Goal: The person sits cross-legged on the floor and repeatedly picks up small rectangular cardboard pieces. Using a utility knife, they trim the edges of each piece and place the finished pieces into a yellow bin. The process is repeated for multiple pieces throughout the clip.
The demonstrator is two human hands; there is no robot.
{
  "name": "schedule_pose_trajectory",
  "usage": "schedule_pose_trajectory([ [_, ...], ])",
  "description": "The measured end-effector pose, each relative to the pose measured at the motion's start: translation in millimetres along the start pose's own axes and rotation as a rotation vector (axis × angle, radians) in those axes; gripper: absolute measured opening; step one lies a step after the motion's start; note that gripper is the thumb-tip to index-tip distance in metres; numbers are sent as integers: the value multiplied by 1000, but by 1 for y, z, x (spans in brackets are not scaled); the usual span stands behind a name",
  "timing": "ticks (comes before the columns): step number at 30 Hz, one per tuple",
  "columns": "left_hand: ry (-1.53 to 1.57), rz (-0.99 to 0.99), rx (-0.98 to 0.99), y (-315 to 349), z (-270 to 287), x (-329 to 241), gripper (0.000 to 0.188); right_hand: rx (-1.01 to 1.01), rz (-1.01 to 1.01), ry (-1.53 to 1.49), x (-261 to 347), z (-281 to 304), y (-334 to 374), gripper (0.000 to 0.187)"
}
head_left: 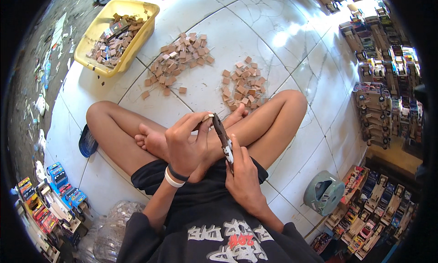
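Note:
My left hand [185,142] is raised above my crossed legs, its thumb and fingertips pinching a small wooden block [210,116]. Pale light falls on the block, and my fingers cover most of it. My right hand [242,171] is closed around dark pliers [223,139] with white patches on the handle. The head of the pliers points up and meets the block at my left fingertips; whether the jaws grip anything is too small to tell. Beyond my feet lie two piles of small brown wooden blocks, a wider left pile [175,62] and a right pile [244,82], with thin pins sticking out.
A yellow basin [145,34] holding more blocks stands at the far left. Wooden toy trucks crowd the right side [374,107] and the near left [59,190]. A green round spool [323,192] sits at my right, a blue sandal [87,142] by my left knee. White tiles cover the floor.

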State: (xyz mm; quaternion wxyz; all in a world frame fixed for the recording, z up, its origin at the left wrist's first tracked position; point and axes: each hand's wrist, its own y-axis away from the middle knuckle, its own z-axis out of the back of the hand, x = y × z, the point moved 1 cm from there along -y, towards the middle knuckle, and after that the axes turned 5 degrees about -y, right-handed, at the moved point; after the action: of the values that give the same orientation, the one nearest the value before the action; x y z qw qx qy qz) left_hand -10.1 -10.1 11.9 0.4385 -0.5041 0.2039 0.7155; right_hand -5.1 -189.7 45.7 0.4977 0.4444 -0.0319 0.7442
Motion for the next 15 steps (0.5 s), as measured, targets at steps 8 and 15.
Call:
schedule_pose_trajectory([
  [8,436,419,123,-8,14,22,15,-132,60,-230,-8,-2,-5,72],
  [15,578,498,243,-16,33,19,18,142,114,-334,-20,20,-8,73],
])
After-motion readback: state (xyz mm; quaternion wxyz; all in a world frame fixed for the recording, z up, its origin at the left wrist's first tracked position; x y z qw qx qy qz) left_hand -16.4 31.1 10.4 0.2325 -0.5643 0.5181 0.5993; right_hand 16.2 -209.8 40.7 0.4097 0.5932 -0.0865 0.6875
